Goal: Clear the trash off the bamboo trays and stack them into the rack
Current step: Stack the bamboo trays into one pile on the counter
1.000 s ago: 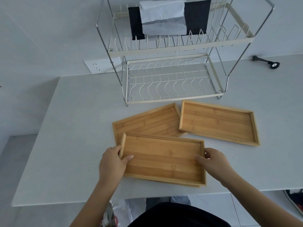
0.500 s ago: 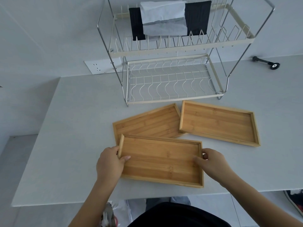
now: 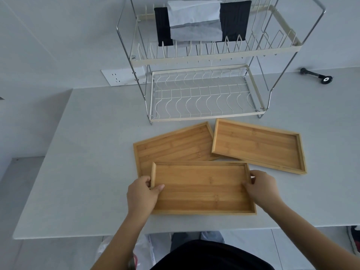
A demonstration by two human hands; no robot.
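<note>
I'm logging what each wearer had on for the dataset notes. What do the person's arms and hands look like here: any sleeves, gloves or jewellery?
Both hands, left and right, are bare: no gloves, rings or watch in view. The forearms are bare too, with no sleeve showing up to the frame edge. Below them, a dark garment covers the torso.

Near tray [image 3: 202, 189] atop left tray [image 3: 173, 145], right tray [image 3: 257, 146] beside, rack [image 3: 206, 94] behind.

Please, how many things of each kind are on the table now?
Bamboo trays: 3
Wire rack: 1
Small black tool: 1
Total: 5
</note>
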